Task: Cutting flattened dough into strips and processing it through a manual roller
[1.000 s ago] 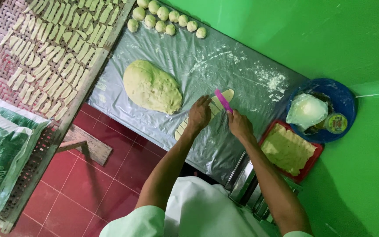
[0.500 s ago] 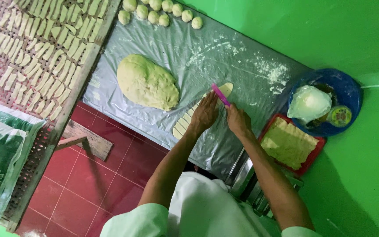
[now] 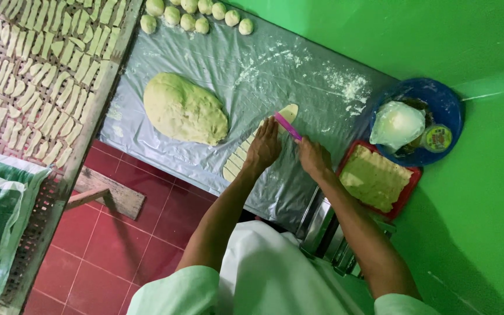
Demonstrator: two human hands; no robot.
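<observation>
A long flat strip of pale dough (image 3: 241,154) lies on a plastic-covered table (image 3: 217,64), with cross cuts showing along its near part. My left hand (image 3: 263,146) presses flat on the strip's middle. My right hand (image 3: 313,157) grips a pink knife (image 3: 287,126), its blade resting on the strip near the uncut rounded end. A big lump of greenish dough (image 3: 185,109) sits just left of the strip.
Several small dough balls (image 3: 196,14) line the table's far edge. A woven tray (image 3: 36,70) on the left holds several cut dough pieces. A blue bowl (image 3: 447,111) with a bag, a red tray (image 3: 406,195) of dough sheets and a metal machine (image 3: 328,230) stand at right.
The view has shifted slightly. Both hands stay on the strip, and the pink knife has edged a little along it toward the rounded end.
</observation>
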